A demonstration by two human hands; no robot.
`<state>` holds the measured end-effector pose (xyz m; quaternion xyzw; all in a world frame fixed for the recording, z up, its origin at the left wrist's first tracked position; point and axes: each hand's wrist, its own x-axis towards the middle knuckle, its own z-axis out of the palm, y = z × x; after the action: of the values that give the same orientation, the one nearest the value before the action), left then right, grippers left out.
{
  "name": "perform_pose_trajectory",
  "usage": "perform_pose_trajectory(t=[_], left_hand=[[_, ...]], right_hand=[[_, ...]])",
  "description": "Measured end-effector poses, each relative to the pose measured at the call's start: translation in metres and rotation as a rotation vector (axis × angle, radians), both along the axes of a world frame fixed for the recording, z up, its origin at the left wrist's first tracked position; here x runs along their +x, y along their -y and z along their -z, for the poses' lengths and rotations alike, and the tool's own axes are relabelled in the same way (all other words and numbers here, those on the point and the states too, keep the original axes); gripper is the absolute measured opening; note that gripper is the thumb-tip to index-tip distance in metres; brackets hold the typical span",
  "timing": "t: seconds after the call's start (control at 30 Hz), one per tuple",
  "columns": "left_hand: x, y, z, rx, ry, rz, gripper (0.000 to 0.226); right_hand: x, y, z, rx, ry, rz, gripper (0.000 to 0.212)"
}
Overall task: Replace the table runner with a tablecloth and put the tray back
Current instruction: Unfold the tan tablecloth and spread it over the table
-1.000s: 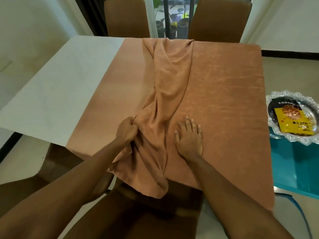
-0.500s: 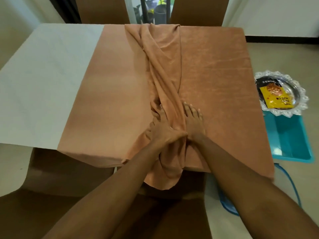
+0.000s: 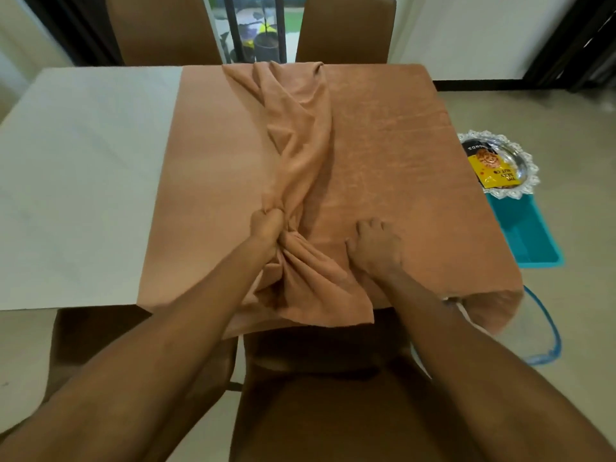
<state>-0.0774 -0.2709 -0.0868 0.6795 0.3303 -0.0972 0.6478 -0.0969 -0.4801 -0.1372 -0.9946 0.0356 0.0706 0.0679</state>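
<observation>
A tan-orange tablecloth [image 3: 393,155] covers the right part of the white table [image 3: 83,181]. Down its middle runs a bunched, twisted strip of the same fabric [image 3: 300,135], from the far edge to the near edge, where its end hangs over. My left hand [image 3: 266,225] grips this bunch in a fist near the table's front. My right hand [image 3: 375,245] sits on the flat cloth just right of the bunch, fingers curled down into the fabric. A silver tray [image 3: 525,161] with a lacy rim holds a yellow and black snack packet [image 3: 490,168], off the table at the right.
The tray rests on a teal plastic bin [image 3: 526,235] on the floor beside the table. Two brown chairs [image 3: 346,28] stand at the far side and another [image 3: 333,395] is right below me. A blue hose [image 3: 550,331] curls on the floor.
My left hand has gone from pressing on the bunch to gripping it in a fist. My right hand has moved right, away from the bunch, and its fingers have curled.
</observation>
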Motion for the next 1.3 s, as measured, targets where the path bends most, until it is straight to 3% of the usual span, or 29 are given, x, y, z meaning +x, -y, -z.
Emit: perform_pose_trajectory(t=[0.07,0.13,0.2,0.37,0.47,0.5,0.53,0.6,0.67,0.73,0.9,1.0,1.13,1.3], left_hand=[[0.0,-0.036,-0.006,-0.247,-0.064,0.014,0.019],[0.001,-0.071,-0.007,-0.321,-0.108,0.024,0.017],[0.003,-0.1,-0.006,-0.258,-0.135,0.101,0.015],[0.011,-0.127,-0.002,0.131,-0.119,0.33,0.021],[0.003,-0.112,0.006,0.279,0.041,0.49,0.02],[-0.004,-0.1,0.011,0.324,0.024,0.55,0.039],[-0.011,-0.085,0.013,0.395,-0.037,0.575,0.073],[-0.023,-0.058,0.023,0.657,-0.172,0.566,0.126],[-0.027,-0.037,0.032,0.843,-0.191,0.565,0.136],[-0.023,-0.028,0.034,0.907,-0.179,0.56,0.125],[-0.003,-0.04,0.043,1.017,-0.116,0.65,0.064],[0.007,-0.061,0.036,0.797,-0.04,0.552,0.031],[0.017,-0.11,0.016,0.3,-0.068,0.364,0.038],[0.012,-0.173,-0.015,0.156,-0.242,0.231,0.012]], right_hand=[[-0.017,-0.019,0.012,0.084,0.06,-0.049,0.046],[-0.029,-0.035,0.027,0.18,-0.029,-0.081,0.055],[-0.039,-0.044,0.043,0.184,-0.067,-0.065,0.067],[-0.043,-0.051,0.054,0.183,0.027,0.003,0.077],[-0.038,-0.065,0.05,0.193,0.097,0.083,0.07],[-0.035,-0.072,0.048,0.208,0.109,0.088,0.068],[-0.032,-0.077,0.046,0.229,0.118,0.078,0.065],[-0.024,-0.087,0.042,0.256,0.102,0.054,0.064],[-0.021,-0.095,0.043,0.259,0.063,0.054,0.069],[-0.025,-0.099,0.046,0.245,0.078,0.041,0.074],[-0.026,-0.098,0.048,0.261,0.103,0.052,0.093],[-0.026,-0.099,0.048,0.273,0.115,0.045,0.093],[-0.026,-0.098,0.053,0.256,0.106,0.032,0.085],[-0.027,-0.099,0.051,0.234,0.07,0.024,0.082]])
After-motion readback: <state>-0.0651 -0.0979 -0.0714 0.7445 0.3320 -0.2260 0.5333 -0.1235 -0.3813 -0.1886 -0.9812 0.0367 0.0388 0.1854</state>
